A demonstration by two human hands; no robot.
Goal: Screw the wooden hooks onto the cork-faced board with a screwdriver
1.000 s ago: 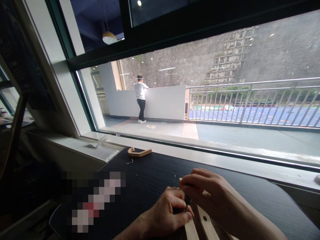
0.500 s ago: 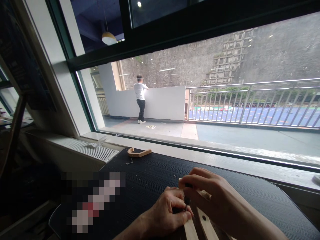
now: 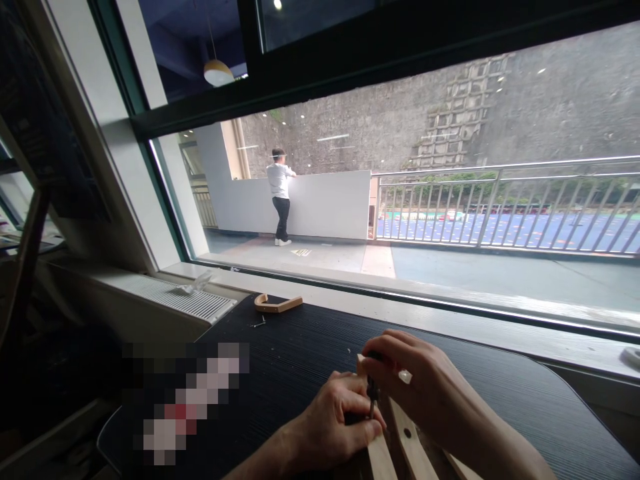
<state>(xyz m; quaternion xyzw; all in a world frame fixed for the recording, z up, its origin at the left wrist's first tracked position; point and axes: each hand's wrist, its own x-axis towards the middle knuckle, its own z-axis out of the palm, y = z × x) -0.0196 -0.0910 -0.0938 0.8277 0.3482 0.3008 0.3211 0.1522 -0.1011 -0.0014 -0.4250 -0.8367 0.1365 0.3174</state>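
My right hand (image 3: pixel 407 363) is closed round the dark handle of a screwdriver (image 3: pixel 372 390), whose shaft points down. Its tip meets the top of a pale wooden slat (image 3: pixel 383 460), where my left hand (image 3: pixel 335 417) is closed. My left thumb and fingers press on the slat around the shaft's lower end; any screw there is hidden. Alongside runs a second wooden slat (image 3: pixel 413 445) with a dark round hole. A little red shows under my right palm, too covered to make out.
On the dark table (image 3: pixel 300 353), a curved wooden piece (image 3: pixel 277 305) lies at the far edge, with small screws (image 3: pixel 260 323) by it. A pixelated patch (image 3: pixel 195 407) covers something at left. Behind stand a window sill (image 3: pixel 350 307) and a vent grille (image 3: pixel 175 297). A person (image 3: pixel 280 193) stands outside.
My right hand has turned slightly on the screwdriver, its fingers curling further, and more of the shaft shows. My left hand stays in place.
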